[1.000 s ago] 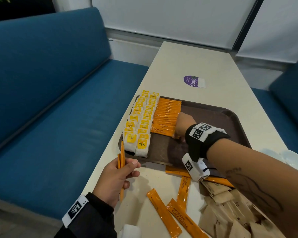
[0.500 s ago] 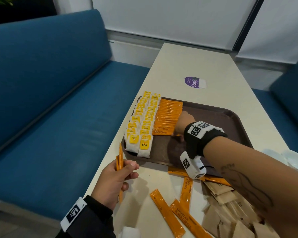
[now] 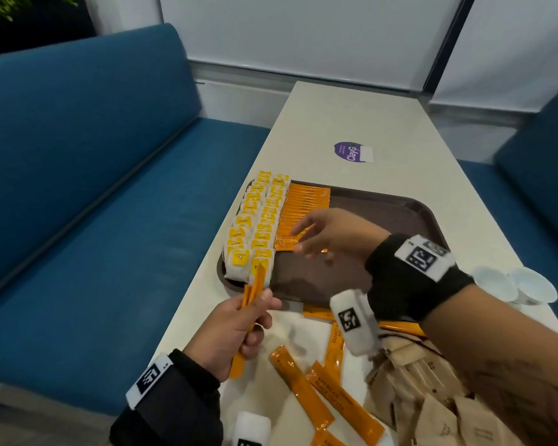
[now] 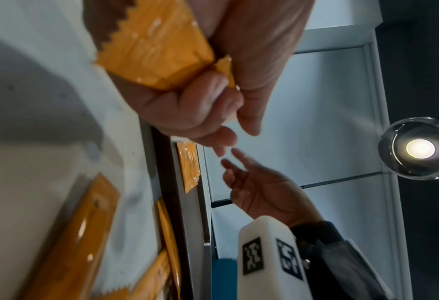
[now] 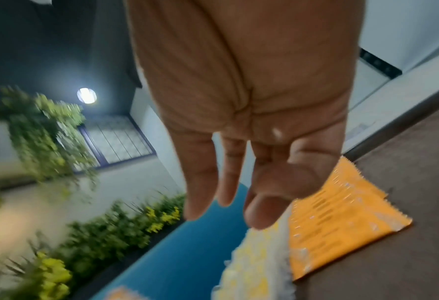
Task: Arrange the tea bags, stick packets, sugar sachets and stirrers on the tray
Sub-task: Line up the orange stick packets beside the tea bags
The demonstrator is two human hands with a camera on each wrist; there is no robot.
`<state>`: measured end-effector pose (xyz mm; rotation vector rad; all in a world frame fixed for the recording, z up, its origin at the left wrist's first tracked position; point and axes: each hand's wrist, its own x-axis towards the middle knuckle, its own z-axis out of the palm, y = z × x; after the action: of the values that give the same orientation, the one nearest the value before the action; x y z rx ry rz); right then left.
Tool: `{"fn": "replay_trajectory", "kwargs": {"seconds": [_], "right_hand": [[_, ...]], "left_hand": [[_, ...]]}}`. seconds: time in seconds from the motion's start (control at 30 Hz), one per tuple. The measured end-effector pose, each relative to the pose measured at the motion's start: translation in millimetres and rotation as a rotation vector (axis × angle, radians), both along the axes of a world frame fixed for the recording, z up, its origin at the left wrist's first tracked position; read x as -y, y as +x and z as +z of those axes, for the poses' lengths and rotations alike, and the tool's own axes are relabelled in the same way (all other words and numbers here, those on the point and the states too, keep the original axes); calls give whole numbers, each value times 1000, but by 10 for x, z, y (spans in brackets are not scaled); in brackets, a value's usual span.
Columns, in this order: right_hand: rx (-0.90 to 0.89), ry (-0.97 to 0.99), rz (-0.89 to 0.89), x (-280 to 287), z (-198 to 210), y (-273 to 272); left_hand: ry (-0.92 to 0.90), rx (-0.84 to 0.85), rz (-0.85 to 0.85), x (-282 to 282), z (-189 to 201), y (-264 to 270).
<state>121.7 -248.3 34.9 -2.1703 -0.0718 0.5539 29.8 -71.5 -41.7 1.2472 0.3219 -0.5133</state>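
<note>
Landmark = brown tray [image 3: 384, 201] on white table [image 3: 351, 117].

Left hand [image 3: 229, 333]: off tray's near-left corner, fingers + thumb curled round a small bunch of orange stick packets [image 3: 255, 284]; upper ends of bunch overlap tray's near rim in head view. Wrist view confirms grip, serrated packet ends sticking out past the fist.

Right hand [image 3: 332, 236]: above tray, over near end of the orange row, fingers straight and slightly spread, nothing in it. Contact w/ packets below: cannot tell (blurred).

On tray, left edge: tea bags [image 3: 255, 226], two overlapping columns, yellow tags up. Just right of them: row of laid stick packets [image 3: 306, 201], overlapping, touching tea bag column. Rest of tray floor bare brown.

Off tray, near side: loose stick packets [image 3: 319, 391] scattered on table; brown sugar sachets [image 3: 432, 397] heaped to their right, partly under right forearm.

Right of tray: white cups [image 3: 516, 284]. Beyond tray's far edge: purple sticker [image 3: 351, 151].
</note>
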Motion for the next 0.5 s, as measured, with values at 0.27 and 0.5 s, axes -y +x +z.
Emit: {"fn": "replay_trajectory", "kwargs": {"seconds": [0.27, 0.5], "right_hand": [[16, 208, -77, -45, -228, -749], [26, 431, -316, 174, -339, -887]], "left_hand": [[180, 177, -168, 265, 106, -106], [245, 224, -188, 304, 89, -118]]}}
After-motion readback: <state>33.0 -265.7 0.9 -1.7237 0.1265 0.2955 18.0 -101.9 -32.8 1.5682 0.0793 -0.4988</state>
